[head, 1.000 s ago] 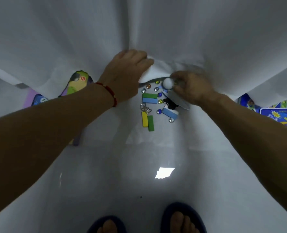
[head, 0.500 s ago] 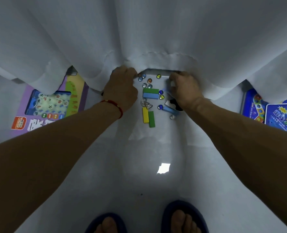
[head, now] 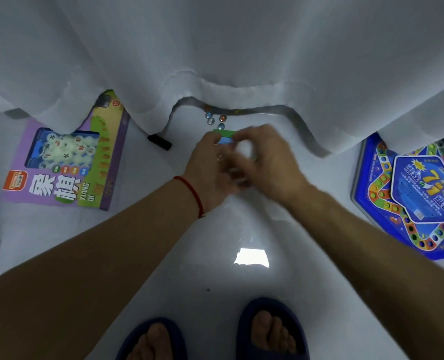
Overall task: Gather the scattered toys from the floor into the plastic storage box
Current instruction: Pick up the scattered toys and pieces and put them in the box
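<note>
A small pile of toys lies on the white floor at the curtain's hem: several glass marbles [head: 215,120], a green block [head: 224,131] and a blue block [head: 226,140]. Both hands are together over the pile and hide the rest of it. My left hand [head: 210,168], with a red string on its wrist, has curled fingers at the blue block; motion blur hides its hold. My right hand [head: 266,162] curls round a pale blur that looks like the white ball [head: 245,149]. No storage box is in view.
A white curtain [head: 241,61] hangs across the back, its hem on the floor. A purple game box [head: 65,162] lies at left, a blue board game [head: 410,196] at right, a small black object [head: 160,142] near the hem. My slippered feet [head: 210,333] are below.
Both hands let go of the lifted curtain, which dropped back to the floor. The hands pulled back towards me and came together over the toy pile.
</note>
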